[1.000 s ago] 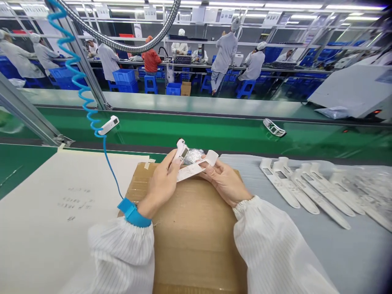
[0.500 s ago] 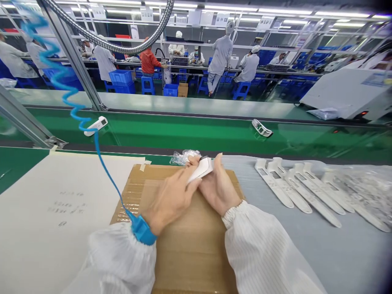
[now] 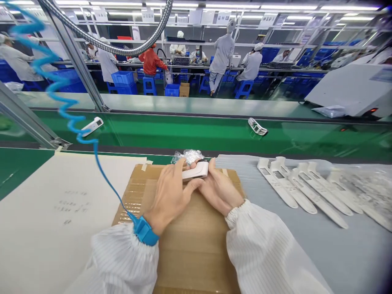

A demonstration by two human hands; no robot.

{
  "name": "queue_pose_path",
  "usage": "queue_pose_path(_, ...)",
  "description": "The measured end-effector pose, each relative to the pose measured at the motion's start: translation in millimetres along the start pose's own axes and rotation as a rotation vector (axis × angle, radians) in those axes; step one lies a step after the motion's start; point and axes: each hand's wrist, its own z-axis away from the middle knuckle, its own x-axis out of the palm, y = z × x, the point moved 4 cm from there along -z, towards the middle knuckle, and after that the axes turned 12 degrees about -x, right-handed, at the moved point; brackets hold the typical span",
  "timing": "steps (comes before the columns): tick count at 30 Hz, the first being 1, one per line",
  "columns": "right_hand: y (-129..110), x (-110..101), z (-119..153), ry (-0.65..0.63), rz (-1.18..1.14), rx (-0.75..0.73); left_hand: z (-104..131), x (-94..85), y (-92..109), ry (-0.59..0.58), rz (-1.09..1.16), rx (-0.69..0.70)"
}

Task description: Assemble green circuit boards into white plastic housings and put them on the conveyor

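Between my two hands is a white plastic device housing point(image 3: 196, 171) with a dark end, held above a flat brown cardboard sheet point(image 3: 196, 249). My left hand point(image 3: 171, 190) grips it from the left, thumb along its near side. My right hand point(image 3: 219, 185) closes round its right end, and some of those fingers are hidden behind it. A blue wrist strap point(image 3: 145, 231) with a coiled cord point(image 3: 64, 106) is on my left wrist. Just beyond my hands lies crumpled clear plastic point(image 3: 188, 156).
Several white housing shells point(image 3: 277, 185) lie on the grey mat at right, beside a clear bag of small parts point(image 3: 367, 183). Two white devices, one left point(image 3: 92, 126) and one right point(image 3: 257, 127), rest on the green conveyor. Paper with handwriting point(image 3: 36, 228) covers the left. Co-workers are behind.
The housing has turned from steeply tilted to nearly level in my hands. My left fingers have shifted upward over it. On the conveyor, both devices appear slightly further left.
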Motion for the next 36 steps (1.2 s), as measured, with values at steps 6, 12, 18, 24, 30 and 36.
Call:
queue_pose_path(6,15,4,6,-0.053,0.002,-0.039,6,-3.9,8,0.128,0.038,0.192)
queue_pose_path(12,6,3,8,-0.027,0.036,-0.030,9,-2.3,20,0.191,0.117,0.263)
queue_pose_path(18,-6,-2,3,-0.026,-0.083,0.013,-1,-3.1,1,0.046,-0.003,0.298)
queue_pose_path(24,-6,-16,-4,0.168,-0.012,-0.012,-10,-3.8,-24,-0.384,0.333,-0.252)
queue_pose_path(30,5,-29,-4,0.247,0.104,0.015,-57,-33.3,-44,-0.163,0.433,-0.570)
queue_pose_path(36,5,-33,-5,0.241,0.077,0.015,-157,-59.4,-84,0.020,-0.123,-0.566)
